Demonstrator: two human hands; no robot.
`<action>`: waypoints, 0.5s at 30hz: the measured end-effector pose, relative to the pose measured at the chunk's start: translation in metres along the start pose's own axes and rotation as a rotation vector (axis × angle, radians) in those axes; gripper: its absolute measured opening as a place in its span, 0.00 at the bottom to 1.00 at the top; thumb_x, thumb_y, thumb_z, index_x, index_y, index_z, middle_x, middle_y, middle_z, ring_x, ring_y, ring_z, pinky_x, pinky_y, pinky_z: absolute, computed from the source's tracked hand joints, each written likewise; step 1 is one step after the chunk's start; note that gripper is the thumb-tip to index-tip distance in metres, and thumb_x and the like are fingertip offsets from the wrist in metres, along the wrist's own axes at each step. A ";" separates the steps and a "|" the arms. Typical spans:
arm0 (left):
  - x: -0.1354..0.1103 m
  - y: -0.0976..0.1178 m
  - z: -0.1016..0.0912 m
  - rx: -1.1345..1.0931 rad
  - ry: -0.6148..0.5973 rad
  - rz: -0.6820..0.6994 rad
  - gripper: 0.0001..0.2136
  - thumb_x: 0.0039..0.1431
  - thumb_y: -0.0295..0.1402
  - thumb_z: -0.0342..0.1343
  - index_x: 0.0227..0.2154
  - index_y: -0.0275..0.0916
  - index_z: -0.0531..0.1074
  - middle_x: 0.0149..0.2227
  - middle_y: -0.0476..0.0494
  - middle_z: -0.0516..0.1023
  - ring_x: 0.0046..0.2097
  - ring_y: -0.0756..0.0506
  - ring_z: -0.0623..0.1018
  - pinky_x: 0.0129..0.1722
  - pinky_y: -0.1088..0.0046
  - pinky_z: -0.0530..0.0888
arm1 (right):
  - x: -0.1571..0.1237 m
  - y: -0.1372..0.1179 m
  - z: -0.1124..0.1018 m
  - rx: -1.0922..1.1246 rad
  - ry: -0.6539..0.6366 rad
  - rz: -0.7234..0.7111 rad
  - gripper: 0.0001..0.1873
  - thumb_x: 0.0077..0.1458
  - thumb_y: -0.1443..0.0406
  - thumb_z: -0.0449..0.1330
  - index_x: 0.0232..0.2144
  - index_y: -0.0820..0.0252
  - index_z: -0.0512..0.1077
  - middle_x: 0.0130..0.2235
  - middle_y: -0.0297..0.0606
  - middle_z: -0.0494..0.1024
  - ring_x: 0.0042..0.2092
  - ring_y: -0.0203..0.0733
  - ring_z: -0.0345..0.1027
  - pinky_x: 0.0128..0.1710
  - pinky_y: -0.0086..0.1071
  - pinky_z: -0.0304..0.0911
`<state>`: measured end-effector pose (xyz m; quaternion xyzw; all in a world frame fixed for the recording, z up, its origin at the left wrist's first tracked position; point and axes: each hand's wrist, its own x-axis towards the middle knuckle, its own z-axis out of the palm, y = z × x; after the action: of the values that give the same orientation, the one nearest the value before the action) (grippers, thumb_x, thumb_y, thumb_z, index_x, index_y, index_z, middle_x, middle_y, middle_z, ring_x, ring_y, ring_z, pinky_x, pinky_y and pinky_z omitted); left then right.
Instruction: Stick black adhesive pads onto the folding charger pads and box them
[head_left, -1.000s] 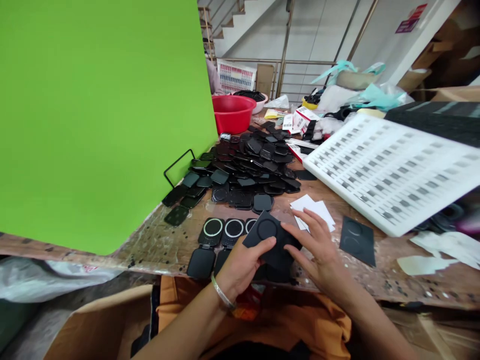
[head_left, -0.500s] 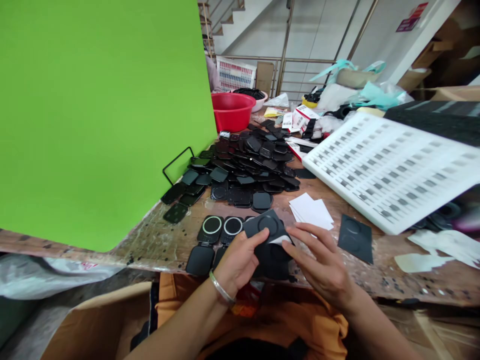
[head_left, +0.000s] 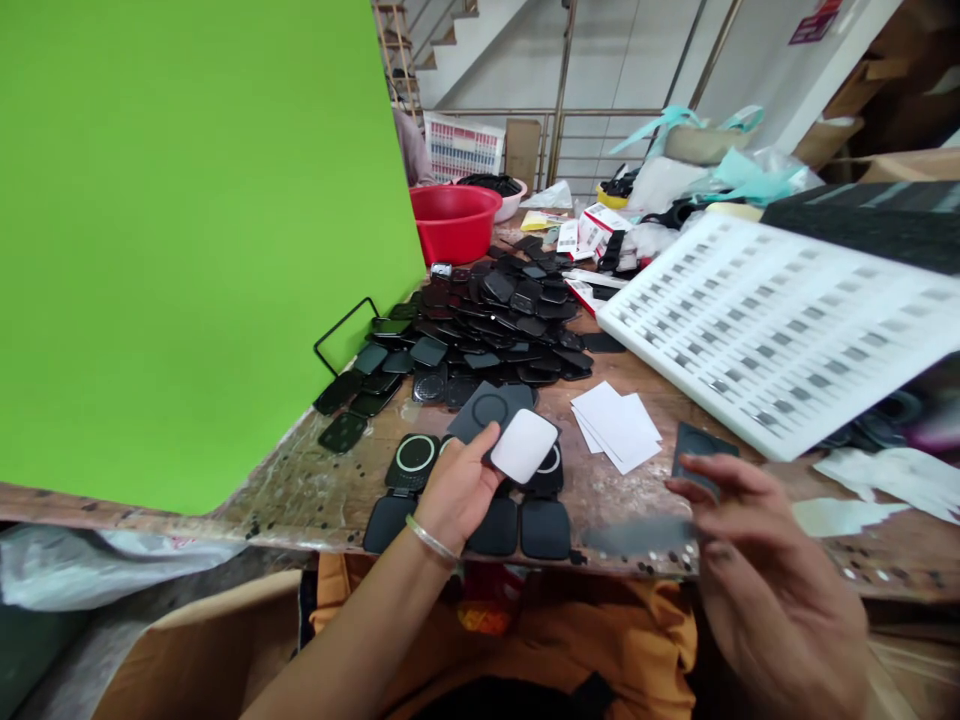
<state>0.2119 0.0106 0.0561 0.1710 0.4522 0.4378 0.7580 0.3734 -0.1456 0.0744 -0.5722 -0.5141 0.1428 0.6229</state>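
In the head view, the left hand (head_left: 461, 490) pinches 1 dark grey rectangular sheet with a ring mark (head_left: 489, 408) and 1 smooth white rounded-square piece (head_left: 525, 446) above the front edge of the brown wooden tabletop (head_left: 600, 480); only a white sliver showed 0.5 s ago. The right hand (head_left: 772, 570) has swung toward the right end, seemingly pinching 1 blurred grey strip (head_left: 637, 536), so the peeling looks finished here.

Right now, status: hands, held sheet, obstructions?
Left hand holds dark ringed sheet; white-faced piece at thumb. Right hand blurred, grip unclear, partly hiding second dark sheet.
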 end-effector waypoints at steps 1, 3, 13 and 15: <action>-0.003 -0.002 0.003 0.035 -0.043 -0.014 0.05 0.52 0.20 0.59 0.30 0.33 0.71 0.33 0.41 0.79 0.37 0.44 0.79 0.41 0.62 0.78 | 0.003 0.004 0.000 0.074 0.039 0.093 0.07 0.57 0.69 0.56 0.38 0.54 0.70 0.55 0.44 0.65 0.56 0.50 0.62 0.50 0.45 0.65; -0.010 -0.009 0.007 0.128 -0.140 -0.057 0.09 0.46 0.17 0.60 0.30 0.33 0.71 0.32 0.42 0.79 0.36 0.44 0.79 0.41 0.62 0.77 | 0.009 0.014 0.003 0.245 0.088 0.256 0.09 0.57 0.66 0.58 0.42 0.54 0.69 0.54 0.44 0.66 0.53 0.47 0.64 0.48 0.41 0.67; -0.016 -0.079 0.026 0.442 -0.428 -0.090 0.23 0.42 0.22 0.61 0.45 0.35 0.69 0.38 0.41 0.77 0.38 0.46 0.76 0.37 0.73 0.72 | 0.025 0.045 -0.007 0.546 0.219 0.525 0.24 0.49 0.66 0.66 0.47 0.47 0.64 0.36 0.32 0.72 0.27 0.29 0.62 0.22 0.20 0.58; -0.015 -0.094 0.031 0.500 -0.463 -0.121 0.26 0.43 0.21 0.59 0.49 0.34 0.67 0.37 0.40 0.76 0.37 0.47 0.76 0.38 0.72 0.72 | 0.025 0.048 -0.014 0.485 0.209 0.509 0.27 0.48 0.66 0.66 0.50 0.46 0.63 0.31 0.29 0.71 0.24 0.28 0.60 0.19 0.20 0.56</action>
<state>0.2823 -0.0498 0.0191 0.4193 0.3707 0.2173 0.7997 0.4158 -0.1195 0.0476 -0.5290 -0.2401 0.3515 0.7342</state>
